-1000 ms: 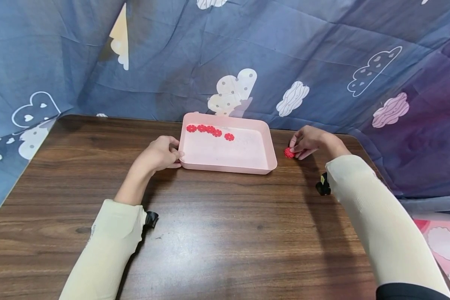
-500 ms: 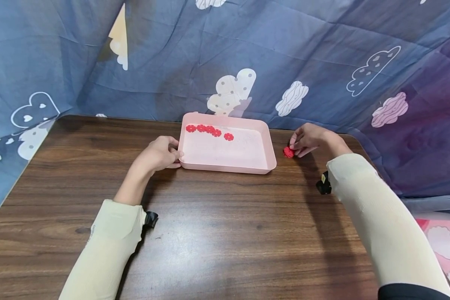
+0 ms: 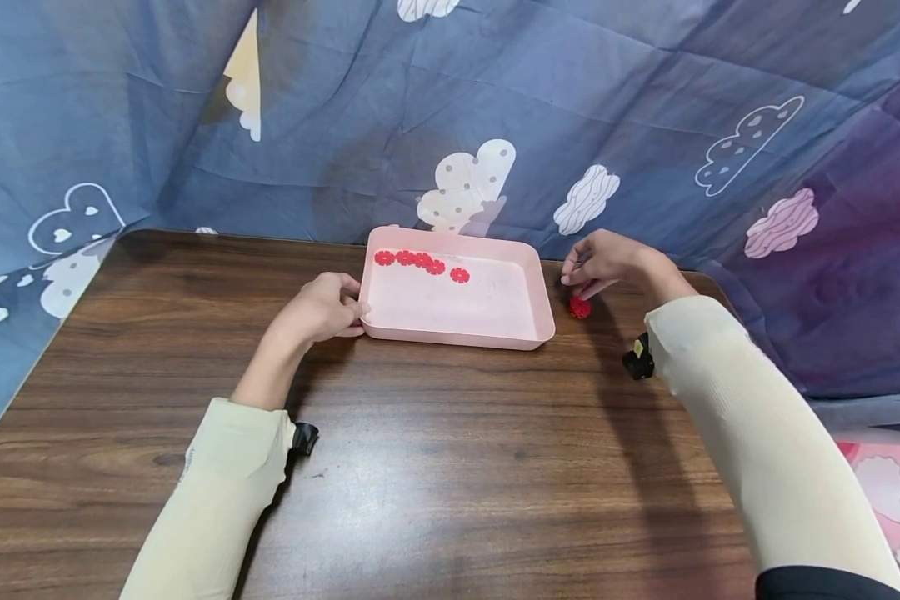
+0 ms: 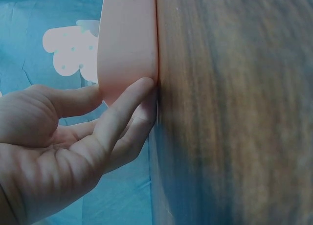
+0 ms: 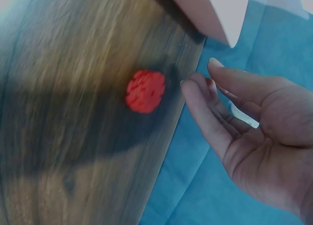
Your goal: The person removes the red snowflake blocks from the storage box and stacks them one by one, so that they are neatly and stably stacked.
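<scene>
A shallow pink tray stands near the table's back edge, holding several flat red flower-shaped pieces in a loose row along its far side. At its left front corner is my left hand; in the left wrist view my thumb is on the rim and my fingers are against the outer wall. Right of the tray, a round, knobbly red piece with notched edges lies on the wood. My right hand hovers just above and behind it, thumb and fingers loosely bent with nothing between them.
The brown wood-grain table runs back to a blue cloth curtain with cloud prints. Black wrist cameras sit under both cream sleeves. The tray's right corner is close to my right hand.
My right hand has let go of the round red piece and moved up and slightly left, away from it. The piece stays on the table. Left hand and tray have not moved.
</scene>
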Demonstrator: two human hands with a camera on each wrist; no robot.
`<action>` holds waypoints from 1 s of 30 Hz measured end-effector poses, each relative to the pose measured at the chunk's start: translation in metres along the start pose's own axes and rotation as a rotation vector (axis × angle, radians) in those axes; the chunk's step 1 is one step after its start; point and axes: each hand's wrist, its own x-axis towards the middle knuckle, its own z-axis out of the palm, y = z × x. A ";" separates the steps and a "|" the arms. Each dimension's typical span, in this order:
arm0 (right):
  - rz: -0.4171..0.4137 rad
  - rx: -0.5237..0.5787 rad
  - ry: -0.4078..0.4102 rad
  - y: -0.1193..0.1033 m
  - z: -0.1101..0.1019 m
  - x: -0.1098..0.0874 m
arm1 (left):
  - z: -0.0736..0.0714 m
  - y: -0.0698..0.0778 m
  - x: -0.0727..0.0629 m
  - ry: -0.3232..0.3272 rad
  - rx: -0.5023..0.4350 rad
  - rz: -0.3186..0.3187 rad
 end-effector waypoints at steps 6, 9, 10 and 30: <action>-0.011 -0.022 0.010 -0.022 0.005 0.003 | -0.001 0.000 -0.001 0.001 -0.006 -0.003; -0.020 -0.051 0.012 -0.032 0.008 0.005 | -0.001 0.000 -0.001 0.002 -0.007 -0.001; -0.025 -0.056 0.010 -0.035 0.009 0.005 | 0.000 0.000 -0.001 0.004 -0.007 -0.001; -0.087 -0.084 -0.039 -0.077 0.045 0.036 | -0.002 0.001 0.000 0.009 -0.022 -0.006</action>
